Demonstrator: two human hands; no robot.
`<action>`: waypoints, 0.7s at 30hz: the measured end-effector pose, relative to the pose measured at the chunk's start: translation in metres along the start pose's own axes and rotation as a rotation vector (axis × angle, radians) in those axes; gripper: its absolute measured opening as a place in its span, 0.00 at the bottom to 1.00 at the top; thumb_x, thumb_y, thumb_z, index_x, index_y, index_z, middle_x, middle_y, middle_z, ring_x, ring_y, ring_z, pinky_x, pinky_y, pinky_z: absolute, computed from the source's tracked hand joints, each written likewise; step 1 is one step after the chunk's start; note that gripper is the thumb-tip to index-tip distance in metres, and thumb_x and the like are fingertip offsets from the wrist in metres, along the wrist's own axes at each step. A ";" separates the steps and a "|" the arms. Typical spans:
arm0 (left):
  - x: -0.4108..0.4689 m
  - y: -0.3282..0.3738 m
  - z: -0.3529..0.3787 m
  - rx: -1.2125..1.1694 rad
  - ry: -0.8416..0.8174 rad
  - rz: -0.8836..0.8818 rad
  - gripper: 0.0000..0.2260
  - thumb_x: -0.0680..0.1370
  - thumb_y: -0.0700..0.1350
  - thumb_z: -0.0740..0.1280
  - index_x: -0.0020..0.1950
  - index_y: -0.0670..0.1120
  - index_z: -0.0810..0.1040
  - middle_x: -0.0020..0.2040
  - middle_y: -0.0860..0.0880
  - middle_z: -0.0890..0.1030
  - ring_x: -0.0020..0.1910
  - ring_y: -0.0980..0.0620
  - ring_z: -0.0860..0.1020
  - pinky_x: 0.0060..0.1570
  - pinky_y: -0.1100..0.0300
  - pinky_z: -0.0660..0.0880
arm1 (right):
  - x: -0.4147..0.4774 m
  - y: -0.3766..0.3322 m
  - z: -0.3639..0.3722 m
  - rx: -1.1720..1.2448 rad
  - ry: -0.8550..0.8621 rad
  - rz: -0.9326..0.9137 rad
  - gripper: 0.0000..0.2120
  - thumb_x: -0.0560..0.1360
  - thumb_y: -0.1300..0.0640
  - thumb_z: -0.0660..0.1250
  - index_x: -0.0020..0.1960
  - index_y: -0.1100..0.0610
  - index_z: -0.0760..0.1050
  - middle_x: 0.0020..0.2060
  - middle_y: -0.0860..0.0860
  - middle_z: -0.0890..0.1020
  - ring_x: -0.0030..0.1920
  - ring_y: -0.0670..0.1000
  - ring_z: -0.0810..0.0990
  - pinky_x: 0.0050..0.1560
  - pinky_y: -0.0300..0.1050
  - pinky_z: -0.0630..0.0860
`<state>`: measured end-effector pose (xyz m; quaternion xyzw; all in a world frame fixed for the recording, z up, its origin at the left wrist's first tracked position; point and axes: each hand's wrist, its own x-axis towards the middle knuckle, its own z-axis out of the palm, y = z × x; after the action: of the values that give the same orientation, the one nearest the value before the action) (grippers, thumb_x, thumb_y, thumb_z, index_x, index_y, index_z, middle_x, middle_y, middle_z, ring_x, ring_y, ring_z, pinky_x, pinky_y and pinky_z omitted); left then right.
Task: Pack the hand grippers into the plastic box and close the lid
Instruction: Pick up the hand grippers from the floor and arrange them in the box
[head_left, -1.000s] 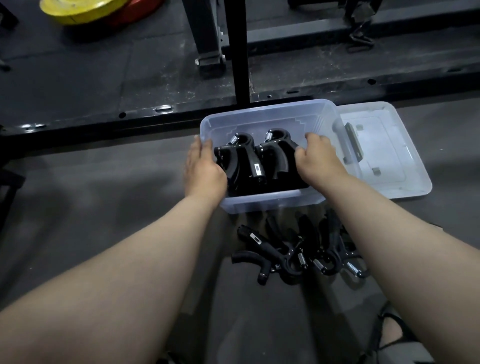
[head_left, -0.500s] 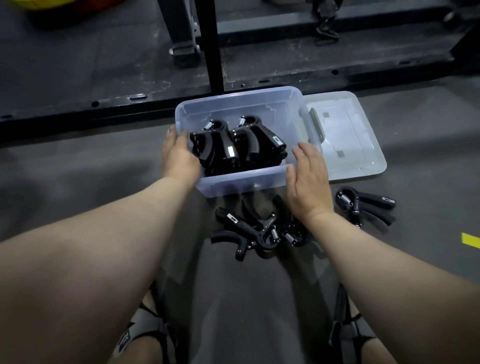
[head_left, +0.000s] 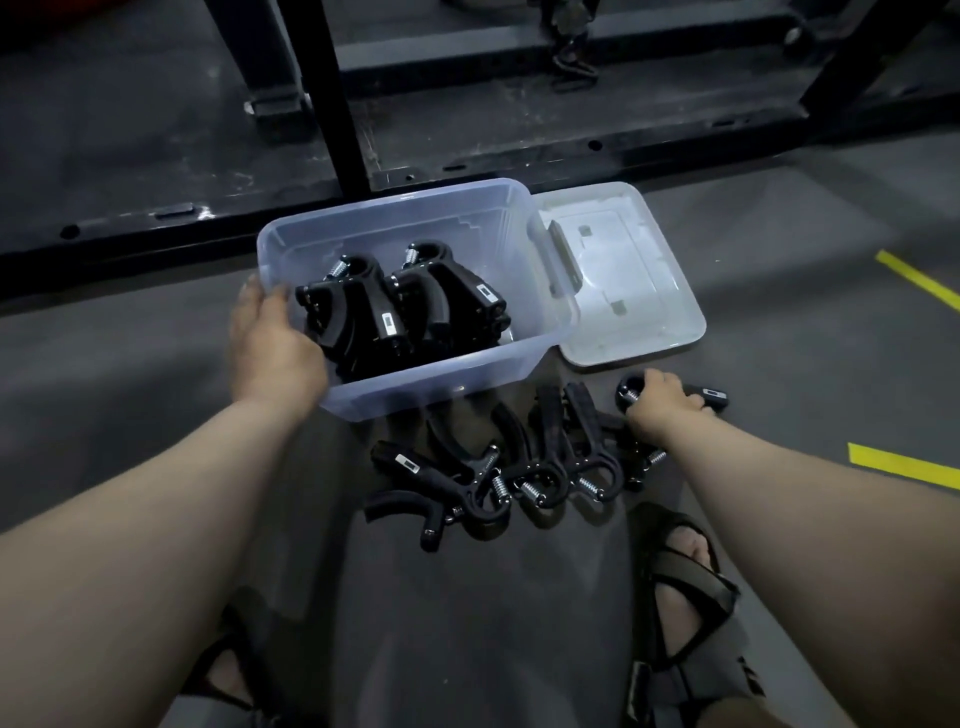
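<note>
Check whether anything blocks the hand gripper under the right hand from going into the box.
Nothing visible does. The right hand grips a hand gripper on the floor, just right of the plastic box. The box is open; its lid lies flat beside it, and the loose pile sits left of that path.

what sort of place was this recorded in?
Most likely a gym floor: a black steel rack frame standing on dark rubber matting, a heap of black spring hand grippers beside a clear plastic box, and yellow tape lines on the grey floor.
</note>
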<state>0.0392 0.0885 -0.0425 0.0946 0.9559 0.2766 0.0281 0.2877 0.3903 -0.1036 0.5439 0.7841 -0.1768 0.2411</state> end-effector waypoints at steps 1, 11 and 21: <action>-0.001 0.001 0.000 0.029 0.000 0.002 0.29 0.75 0.34 0.55 0.77 0.48 0.62 0.80 0.47 0.54 0.78 0.46 0.53 0.77 0.52 0.51 | 0.003 -0.001 -0.001 0.012 -0.008 -0.040 0.25 0.75 0.53 0.62 0.70 0.53 0.63 0.71 0.54 0.64 0.66 0.65 0.68 0.68 0.56 0.64; 0.000 0.002 -0.001 0.063 -0.035 0.029 0.30 0.75 0.32 0.53 0.78 0.47 0.59 0.81 0.49 0.51 0.79 0.49 0.50 0.77 0.54 0.49 | -0.006 -0.024 0.007 0.141 -0.002 -0.295 0.22 0.73 0.52 0.62 0.66 0.57 0.68 0.62 0.60 0.73 0.61 0.64 0.74 0.60 0.56 0.73; -0.002 0.009 -0.004 0.176 -0.099 0.076 0.30 0.77 0.35 0.57 0.79 0.45 0.55 0.81 0.45 0.45 0.78 0.40 0.49 0.77 0.50 0.48 | -0.001 0.003 -0.010 -0.367 0.047 -0.220 0.30 0.69 0.52 0.67 0.69 0.51 0.63 0.65 0.57 0.70 0.66 0.60 0.69 0.65 0.54 0.64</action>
<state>0.0422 0.0932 -0.0343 0.1464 0.9696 0.1876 0.0564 0.2886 0.3961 -0.0948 0.4062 0.8631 -0.0436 0.2968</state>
